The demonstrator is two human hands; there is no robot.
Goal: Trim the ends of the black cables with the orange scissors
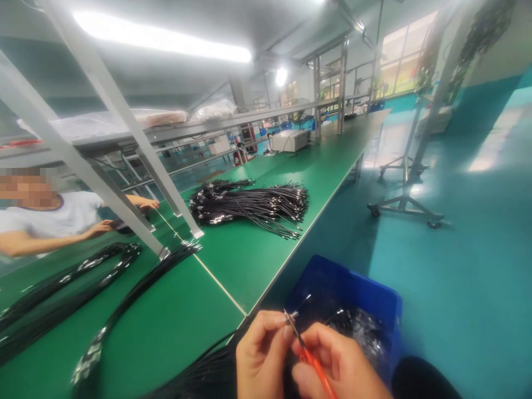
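Note:
My left hand (264, 352) pinches the end of a thin black cable, close to a pale tip. In my right hand (338, 357) is a small tool with red handles (316, 370), which looks like scissors or snips. Its metal blades touch the cable end beside my left fingertips. Black cables (208, 368) run under and beside my left hand at the table's front edge. Just beyond my hands, a blue bin (349, 277) holds cables and clear plastic.
A large bundle of black cables (253, 205) lies on the green table (224, 260). More bundles (137, 291) lie at the left, near slanted metal posts (120, 122). Across the table, a person (54, 221) handles a dark object. A wheeled stand (405, 202) is at the right.

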